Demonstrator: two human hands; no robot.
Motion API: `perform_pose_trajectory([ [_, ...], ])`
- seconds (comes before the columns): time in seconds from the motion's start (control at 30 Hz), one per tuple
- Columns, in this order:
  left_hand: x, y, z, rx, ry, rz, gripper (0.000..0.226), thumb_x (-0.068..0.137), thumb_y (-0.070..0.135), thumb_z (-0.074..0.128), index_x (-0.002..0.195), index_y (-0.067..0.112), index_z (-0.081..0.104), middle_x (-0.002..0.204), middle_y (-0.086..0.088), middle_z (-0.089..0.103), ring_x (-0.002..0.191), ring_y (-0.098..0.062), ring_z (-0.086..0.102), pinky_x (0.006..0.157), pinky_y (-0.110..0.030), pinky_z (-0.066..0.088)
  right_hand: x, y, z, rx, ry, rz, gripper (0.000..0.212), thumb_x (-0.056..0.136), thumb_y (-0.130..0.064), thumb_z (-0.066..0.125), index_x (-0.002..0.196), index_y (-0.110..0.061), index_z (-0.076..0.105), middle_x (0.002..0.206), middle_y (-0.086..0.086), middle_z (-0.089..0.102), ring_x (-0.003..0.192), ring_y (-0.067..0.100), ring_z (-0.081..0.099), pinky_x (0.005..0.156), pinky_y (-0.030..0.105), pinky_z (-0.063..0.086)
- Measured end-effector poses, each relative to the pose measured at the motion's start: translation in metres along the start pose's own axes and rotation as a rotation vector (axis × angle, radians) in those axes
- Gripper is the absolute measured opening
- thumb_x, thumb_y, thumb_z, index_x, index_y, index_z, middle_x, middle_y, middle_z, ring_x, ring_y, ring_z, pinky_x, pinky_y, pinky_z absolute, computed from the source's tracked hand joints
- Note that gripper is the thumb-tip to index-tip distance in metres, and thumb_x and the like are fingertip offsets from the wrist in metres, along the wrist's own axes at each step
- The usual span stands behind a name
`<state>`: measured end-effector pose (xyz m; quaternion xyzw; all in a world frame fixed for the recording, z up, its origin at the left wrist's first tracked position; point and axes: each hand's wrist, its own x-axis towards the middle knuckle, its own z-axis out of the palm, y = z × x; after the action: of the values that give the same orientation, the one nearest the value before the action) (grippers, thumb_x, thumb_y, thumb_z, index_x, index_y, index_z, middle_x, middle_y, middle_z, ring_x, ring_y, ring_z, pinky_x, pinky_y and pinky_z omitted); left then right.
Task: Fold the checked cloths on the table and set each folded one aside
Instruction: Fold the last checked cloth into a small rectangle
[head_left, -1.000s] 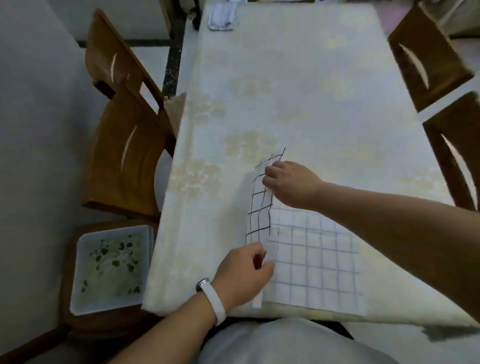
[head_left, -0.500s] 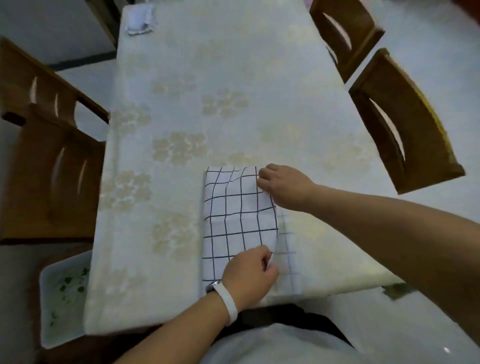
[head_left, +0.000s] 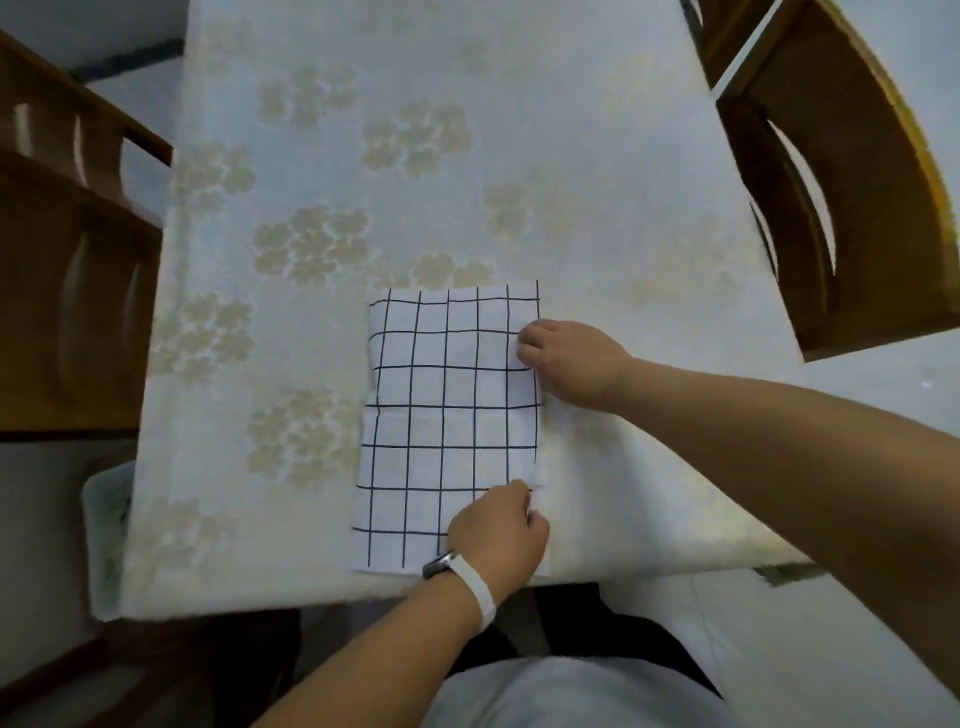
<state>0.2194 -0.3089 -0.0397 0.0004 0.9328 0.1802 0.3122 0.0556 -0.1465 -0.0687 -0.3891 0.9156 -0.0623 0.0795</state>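
Evidently one fold in, the curled fingers (head_left: 527, 348) of the right hand (head_left: 569, 364) pinch the right-hand edge of a thin, white, black-lined checked cloth (head_left: 447, 415) at centre frame. The left hand (head_left: 493, 535), a white band (head_left: 480, 592) on its wrist, nips the same edge near the lower corner, thumb and fingers closed on the fabric. The checked cloth lies flat as a tall rectangle, its bottom edge close to the near rim of the long table (head_left: 519, 156), which is draped in a pale cream covering with a faded floral print. Judging by its shape, a first half-fold is down and the edges are being squared. At least one more fold looks due before it can go aside. No finished cloth and no further unfolded one shows in frame, so the tally cannot be told. A brown wooden chair (head_left: 67, 286) stands at the left of frame and a second chair (head_left: 841, 182) at upper right. At lower left, half hidden by the table's edge, a shallow white plastic tray (head_left: 104, 530) shows faint green flecks; its contents cannot be made out.
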Motion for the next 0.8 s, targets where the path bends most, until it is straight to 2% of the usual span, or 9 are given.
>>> perform_pose_trajectory([
  [0.13,-0.003,0.001,0.001,-0.039,0.007,-0.015,0.026,0.086,0.048,0.046,0.078,0.024,0.050,0.076,0.005,0.057,0.069,-0.015,0.055,0.059,-0.030,0.042,-0.005,0.000,-0.003,-0.014,-0.058,0.009,0.037,0.074,0.000,0.060,0.110,-0.002,0.063,0.117,0.019,0.061,0.104,0.038,0.059,0.075,0.045,0.055],
  [0.23,-0.004,0.001,-0.002,-0.098,-0.006,-0.017,0.029,0.087,0.054,0.046,0.084,0.025,0.053,0.077,0.006,0.058,0.070,-0.011,0.056,0.062,-0.029,0.046,-0.009,-0.001,-0.008,-0.004,-0.059,0.024,0.041,0.079,-0.002,0.055,0.120,-0.004,0.059,0.128,0.016,0.057,0.110,0.035,0.055,0.081,0.042,0.051],
  [0.3,-0.005,-0.003,-0.011,-0.157,0.024,-0.035,0.027,0.088,0.052,0.046,0.083,0.026,0.055,0.076,0.007,0.058,0.070,-0.010,0.056,0.065,-0.031,0.051,-0.011,-0.003,-0.012,0.001,-0.068,0.038,0.041,0.079,-0.003,0.056,0.120,-0.006,0.059,0.126,0.015,0.056,0.109,0.034,0.055,0.081,0.040,0.050],
  [0.43,-0.004,-0.028,-0.046,-0.242,0.172,-0.121,0.022,0.090,0.042,0.049,0.076,0.026,0.055,0.071,0.005,0.058,0.065,-0.013,0.057,0.063,-0.037,0.053,-0.004,-0.015,-0.026,0.006,-0.083,0.021,0.032,0.074,-0.004,0.060,0.105,-0.007,0.063,0.110,0.016,0.061,0.093,0.036,0.059,0.068,0.039,0.050],
  [0.63,-0.002,-0.087,-0.097,-0.320,0.372,-0.285,0.015,0.089,0.031,0.052,0.076,0.024,0.055,0.072,0.003,0.061,0.064,-0.015,0.058,0.057,-0.030,0.046,0.046,-0.052,-0.056,0.003,-0.047,-0.101,0.035,0.088,-0.011,0.049,0.122,-0.011,0.057,0.119,0.011,0.057,0.100,0.030,0.053,0.078,0.039,0.047],
  [0.7,0.000,-0.104,-0.102,-0.362,0.369,-0.333,0.009,0.088,0.031,0.051,0.083,0.025,0.056,0.080,0.001,0.061,0.067,-0.016,0.059,0.057,-0.028,0.044,0.068,-0.065,-0.062,-0.011,-0.075,-0.144,0.037,0.090,-0.014,0.049,0.127,-0.013,0.054,0.122,0.009,0.055,0.104,0.029,0.051,0.083,0.042,0.048],
  [0.8,0.002,-0.122,-0.098,-0.432,0.310,-0.383,0.016,0.087,0.036,0.051,0.095,0.023,0.056,0.089,0.001,0.062,0.074,-0.016,0.059,0.061,-0.028,0.044,0.100,-0.085,-0.066,-0.044,-0.124,-0.182,0.040,0.092,-0.015,0.048,0.131,-0.015,0.051,0.125,0.008,0.052,0.109,0.028,0.050,0.087,0.042,0.047],
])
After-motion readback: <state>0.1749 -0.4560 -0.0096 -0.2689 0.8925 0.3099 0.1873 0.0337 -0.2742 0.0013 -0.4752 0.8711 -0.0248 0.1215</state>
